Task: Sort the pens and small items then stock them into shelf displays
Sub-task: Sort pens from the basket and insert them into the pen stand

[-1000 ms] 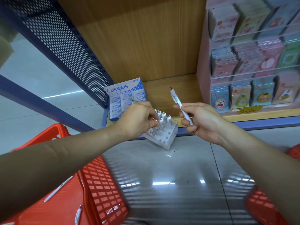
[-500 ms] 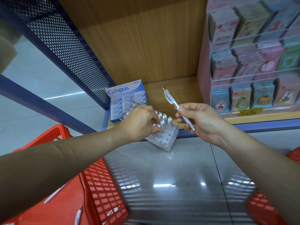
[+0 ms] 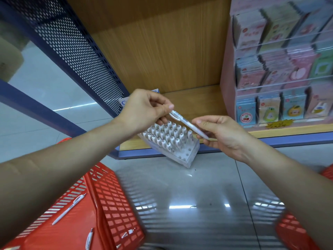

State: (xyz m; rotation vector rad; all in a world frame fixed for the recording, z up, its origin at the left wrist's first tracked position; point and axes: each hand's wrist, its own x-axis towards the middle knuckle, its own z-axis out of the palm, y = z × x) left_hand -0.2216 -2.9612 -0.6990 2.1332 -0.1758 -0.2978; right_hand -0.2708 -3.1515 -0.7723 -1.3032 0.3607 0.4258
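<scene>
White plastic pen [image 3: 187, 124] lies slanted in the air between both hands, just above a clear pen holder [image 3: 187, 152]. The left hand [image 3: 144, 110] pinches the pen's clip end with thumb and curled fingers; the right hand [image 3: 221, 134] pinches the barrel near its tip the same way. The holder is packed with rows of white pens [image 3: 167, 134] and sits tilted at the front edge of the wooden shelf [image 3: 198, 100], overhanging it. A pink display rack [image 3: 227, 78] of small packets stands on the shelf to the right. Below left, a red basket [image 3: 111, 204] holds loose pens [image 3: 69, 208].
</scene>
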